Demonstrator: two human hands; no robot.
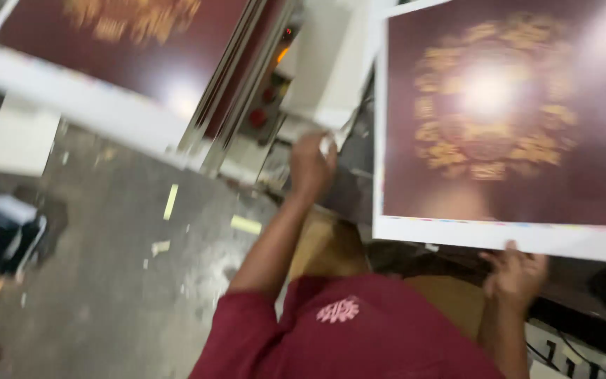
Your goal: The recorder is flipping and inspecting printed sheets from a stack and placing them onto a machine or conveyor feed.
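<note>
The right hand (pixel 517 275) gripped the lower white margin of a large printed sheet (pixel 506 126), maroon with a gold ornamental motif, fingers curled over the edge. The left hand (pixel 311 165) reached toward a white machine (pixel 324 63) with red buttons (pixel 257 116); its grip could not be determined through blur. A second maroon sheet (pixel 106 49) lay at upper left above the littered floor (pixel 106 281).

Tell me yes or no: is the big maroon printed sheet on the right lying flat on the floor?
No. The maroon printed sheet is held up off the floor, with the right hand gripping its white bottom edge.
</note>
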